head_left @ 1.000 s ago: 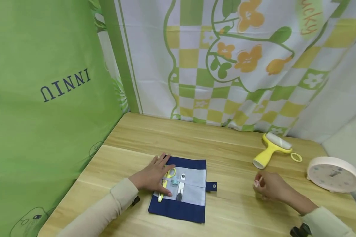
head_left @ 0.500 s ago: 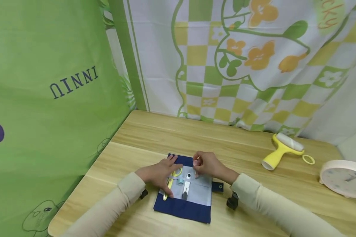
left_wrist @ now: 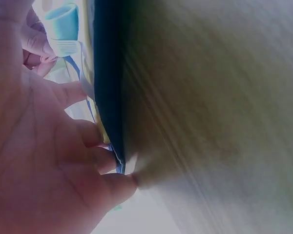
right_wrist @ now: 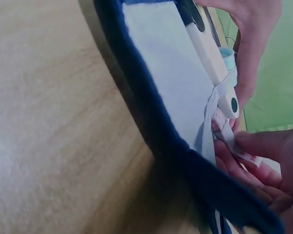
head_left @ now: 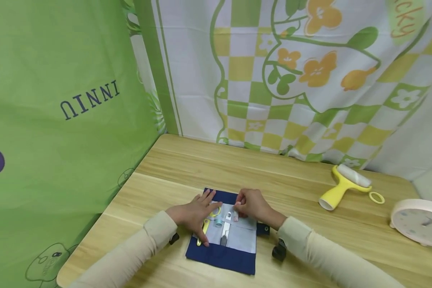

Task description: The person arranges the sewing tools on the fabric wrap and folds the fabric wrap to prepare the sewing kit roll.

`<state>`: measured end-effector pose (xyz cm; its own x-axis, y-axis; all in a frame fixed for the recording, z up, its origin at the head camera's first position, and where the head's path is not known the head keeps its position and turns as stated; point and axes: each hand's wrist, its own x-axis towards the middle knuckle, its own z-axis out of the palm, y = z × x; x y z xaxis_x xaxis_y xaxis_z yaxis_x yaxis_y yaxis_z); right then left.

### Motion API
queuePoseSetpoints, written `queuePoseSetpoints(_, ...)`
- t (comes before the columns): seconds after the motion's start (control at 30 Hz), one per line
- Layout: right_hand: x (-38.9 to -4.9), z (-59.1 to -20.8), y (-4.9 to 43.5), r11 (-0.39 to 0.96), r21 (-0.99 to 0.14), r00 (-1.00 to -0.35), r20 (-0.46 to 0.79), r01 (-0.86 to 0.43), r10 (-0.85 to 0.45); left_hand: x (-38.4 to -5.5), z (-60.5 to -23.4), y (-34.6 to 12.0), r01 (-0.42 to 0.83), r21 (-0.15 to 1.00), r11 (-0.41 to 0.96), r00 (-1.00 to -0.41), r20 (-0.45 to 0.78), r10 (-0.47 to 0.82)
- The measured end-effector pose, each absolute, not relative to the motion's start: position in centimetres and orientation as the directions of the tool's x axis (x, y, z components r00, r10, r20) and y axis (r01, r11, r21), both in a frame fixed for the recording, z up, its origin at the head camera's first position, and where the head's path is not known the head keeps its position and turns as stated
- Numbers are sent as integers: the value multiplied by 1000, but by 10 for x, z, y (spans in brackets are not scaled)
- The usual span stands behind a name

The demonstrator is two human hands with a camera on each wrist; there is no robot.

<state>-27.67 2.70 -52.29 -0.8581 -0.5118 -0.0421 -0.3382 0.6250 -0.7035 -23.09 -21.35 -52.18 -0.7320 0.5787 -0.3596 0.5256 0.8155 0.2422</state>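
A navy-and-grey fabric organiser (head_left: 234,258) lies unfolded on the table. My left hand (head_left: 194,213) rests spread on its left side, partly covering yellow scissors (head_left: 205,228). Beside them, a hollow light-blue cylinder (left_wrist: 63,24) and a white tool (head_left: 226,230) with a dark end sit under an elastic band (right_wrist: 210,105). My right hand (head_left: 253,205) pinches a small white strip with red marks (right_wrist: 246,157) at that band, right of the white tool. In the right wrist view the strip is against the elastic; its exact kind is unclear.
A yellow-handled lint roller (head_left: 340,190) lies at the back right, with a yellow ring (head_left: 376,197) near it. A round pale clock (head_left: 423,222) stands at the right edge. A snap tab (head_left: 263,229) sticks out from the organiser's right side. Patterned cloth (head_left: 245,96) hangs behind.
My right hand has moved left from beside the lint roller to the organiser, carrying the small strip to the elastic band. The left hand stays on the organiser. The head view has shifted slightly.
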Motion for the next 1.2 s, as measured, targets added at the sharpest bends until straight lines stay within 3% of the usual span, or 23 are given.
queuePoseSetpoints(0.47,-281,-526,34,595,-760,-806,-167,-261,-567,-229,-514,-215,505,256,824,-723,-395,567)
queuePoseSetpoints(0.77,-288,-529,38,516,-852,-710,-311,-86,-632,-233,-515,-218,523,288,802,-698,-394,597)
queuePoseSetpoints(1.03,-290,-529,33,450,-882,-547,-311,-137,-777,-232,-515,-221,532,272,802,-700,-392,597)
queuePoseSetpoints(1.2,-294,-527,37,484,-853,-548,-315,-195,-775,-233,-515,-220,539,278,795,-694,-387,607)
